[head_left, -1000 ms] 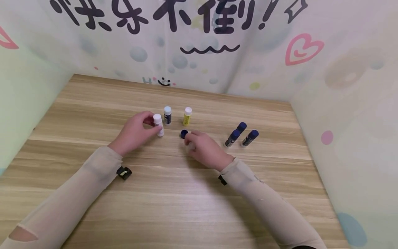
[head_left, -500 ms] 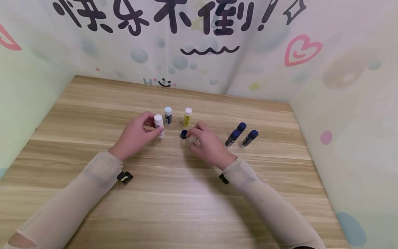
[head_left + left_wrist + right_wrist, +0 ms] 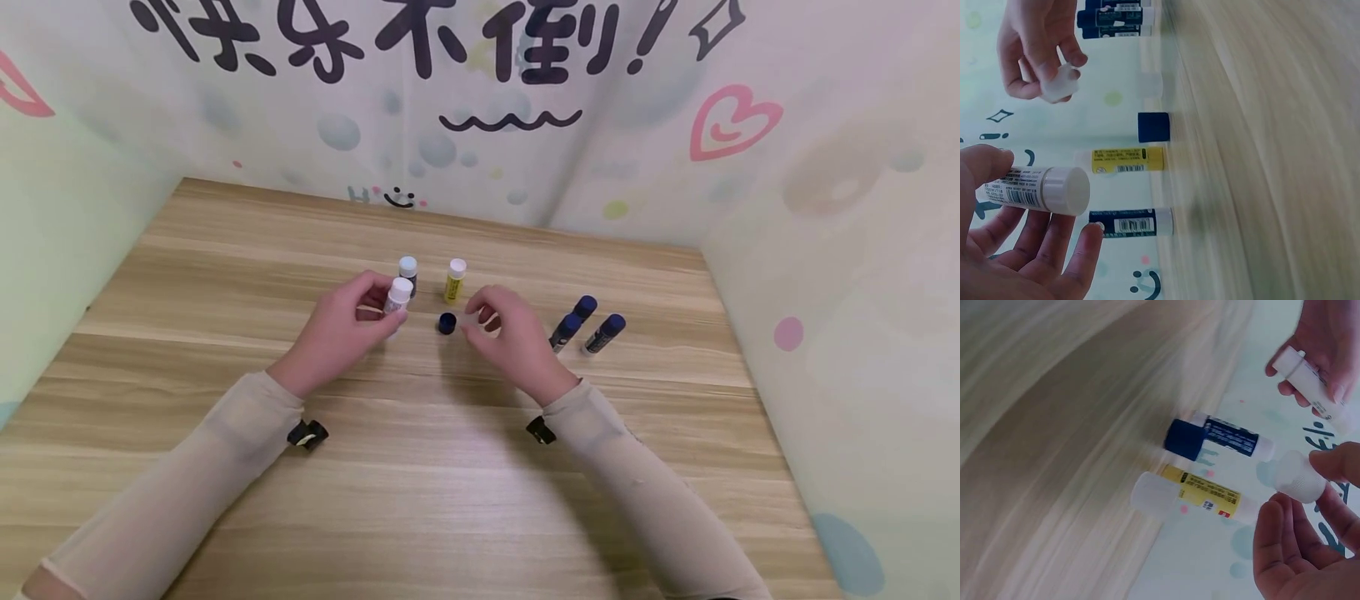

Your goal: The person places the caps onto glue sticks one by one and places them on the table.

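Pale printed walls (image 3: 645,179), marked with bold black characters (image 3: 422,50) and a pink heart (image 3: 701,137), frame a wood-grain table (image 3: 420,492) as I work with both arms outstretched, in beige sleeves (image 3: 187,483), a small black device (image 3: 307,434) at each wrist. My left hand (image 3: 337,337) grips a white tube (image 3: 1041,189), thumb on one side and fingers on the other, its white top on, raised off the tabletop and nearly upright. My right hand (image 3: 519,342) pinches a whitish translucent cap (image 3: 1299,478) between thumb and fingertips, also clear of the wood. Between the two hands, a dark-blue cap (image 3: 447,323) sits on the table. A yellow tube (image 3: 453,287) with a pale top stands just behind it; a navy tube (image 3: 1232,436), also pale-topped, stands beyond my left hand, partly hidden in the head view. My right wrist view shows a second translucent piece (image 3: 1154,495), cap-shaped, before the yellow tube. To my right, three blue-capped tubes (image 3: 602,335) stand grouped, one behind two.
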Action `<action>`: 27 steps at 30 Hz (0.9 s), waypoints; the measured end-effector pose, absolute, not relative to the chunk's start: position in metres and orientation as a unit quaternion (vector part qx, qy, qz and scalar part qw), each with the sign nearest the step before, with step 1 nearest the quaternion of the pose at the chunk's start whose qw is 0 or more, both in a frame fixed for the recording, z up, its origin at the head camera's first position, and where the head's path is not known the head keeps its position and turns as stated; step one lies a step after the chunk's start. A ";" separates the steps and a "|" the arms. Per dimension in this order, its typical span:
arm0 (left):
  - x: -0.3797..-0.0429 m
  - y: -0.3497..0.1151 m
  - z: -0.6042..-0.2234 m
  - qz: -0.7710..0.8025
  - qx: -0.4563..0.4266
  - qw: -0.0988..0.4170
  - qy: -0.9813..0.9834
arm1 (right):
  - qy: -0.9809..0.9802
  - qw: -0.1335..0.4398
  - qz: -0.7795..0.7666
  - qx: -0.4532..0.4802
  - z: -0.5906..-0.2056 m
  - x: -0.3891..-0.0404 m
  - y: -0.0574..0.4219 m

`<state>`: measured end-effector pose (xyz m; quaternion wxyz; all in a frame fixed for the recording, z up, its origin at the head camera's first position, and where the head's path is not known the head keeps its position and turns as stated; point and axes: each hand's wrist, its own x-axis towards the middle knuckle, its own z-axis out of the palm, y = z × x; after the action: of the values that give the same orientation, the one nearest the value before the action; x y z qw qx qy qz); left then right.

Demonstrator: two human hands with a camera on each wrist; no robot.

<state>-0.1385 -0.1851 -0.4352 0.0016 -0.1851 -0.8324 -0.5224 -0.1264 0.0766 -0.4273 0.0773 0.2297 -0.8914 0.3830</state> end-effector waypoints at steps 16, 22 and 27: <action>-0.123 -0.169 -0.426 -0.503 -0.253 0.016 -0.826 | -0.789 0.091 0.575 0.198 -0.389 -0.111 0.068; -0.118 -0.165 -0.424 -0.505 -0.264 0.015 -0.822 | -0.777 0.086 0.586 0.213 -0.370 -0.097 0.058; -0.115 -0.162 -0.423 -0.509 -0.267 0.007 -0.818 | -0.776 0.090 0.584 0.222 -0.366 -0.092 0.054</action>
<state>-0.1149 -0.1617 -0.4234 0.0070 -0.2673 -0.8182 -0.5090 -0.0920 0.0542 -0.3657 0.0900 0.2225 -0.7755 0.5839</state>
